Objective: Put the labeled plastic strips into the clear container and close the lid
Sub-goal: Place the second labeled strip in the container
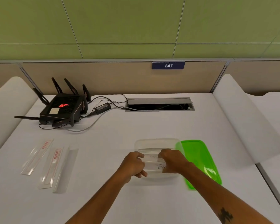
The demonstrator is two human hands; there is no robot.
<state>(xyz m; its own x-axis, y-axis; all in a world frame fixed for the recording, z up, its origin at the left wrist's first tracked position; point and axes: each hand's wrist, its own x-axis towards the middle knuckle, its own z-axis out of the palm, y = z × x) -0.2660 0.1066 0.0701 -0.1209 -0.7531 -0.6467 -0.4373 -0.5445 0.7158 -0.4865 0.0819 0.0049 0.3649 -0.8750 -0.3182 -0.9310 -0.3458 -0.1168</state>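
Note:
The clear container stands open on the white table, front centre. Both hands reach into it. My left hand and my right hand each grip an end of a labeled plastic strip with handwritten letters, held inside the container over another labeled strip. The green lid leans against the container's right side. Three more clear strips lie at the left: one with a red label, a second with a red label, and a plain angled one.
A black router with antennas, its power brick and cables sit at the back left. A cable slot is set into the table's far side. A desk number plate hangs on the partition. Translucent dividers flank the table.

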